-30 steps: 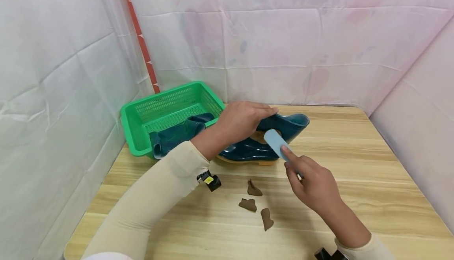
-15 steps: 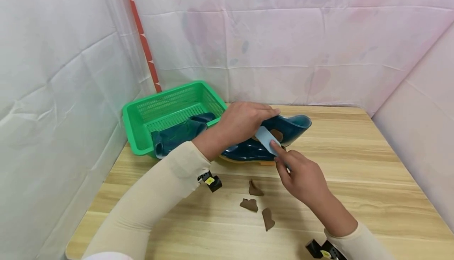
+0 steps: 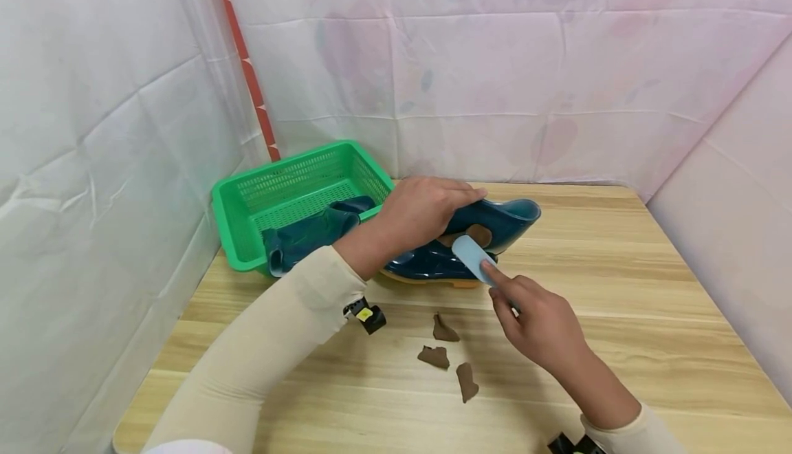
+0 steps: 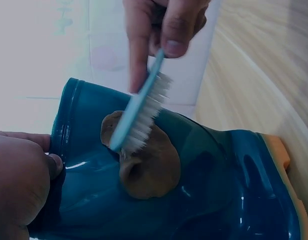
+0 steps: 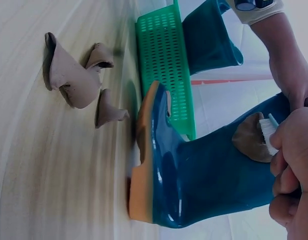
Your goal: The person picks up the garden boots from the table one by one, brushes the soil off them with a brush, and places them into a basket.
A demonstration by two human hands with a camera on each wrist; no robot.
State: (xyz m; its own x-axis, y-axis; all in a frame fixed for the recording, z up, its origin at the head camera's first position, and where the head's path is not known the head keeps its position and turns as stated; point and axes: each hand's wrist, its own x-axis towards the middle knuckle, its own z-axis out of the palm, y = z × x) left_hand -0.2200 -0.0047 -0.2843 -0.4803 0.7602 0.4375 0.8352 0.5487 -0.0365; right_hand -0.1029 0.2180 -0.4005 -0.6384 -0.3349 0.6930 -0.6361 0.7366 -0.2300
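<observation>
A dark blue rain boot with a tan sole stands tilted on the table. My left hand holds the upper shaft; in the left wrist view its thumb presses near the top rim. My right hand grips a light blue brush. In the left wrist view the brush's white bristles touch a brown, mud-like patch stuck on the boot's shaft. That patch also shows in the right wrist view, partly hidden behind the brush and right hand.
At the back left stands a green plastic basket with another dark blue boot in it. Three curled brown pieces, among them one nearest the front, lie on the wooden table. White sheeting surrounds the table.
The right hand has moved the brush left across the brown patch, then back to the right and down. The left hand and boot have hardly moved.
</observation>
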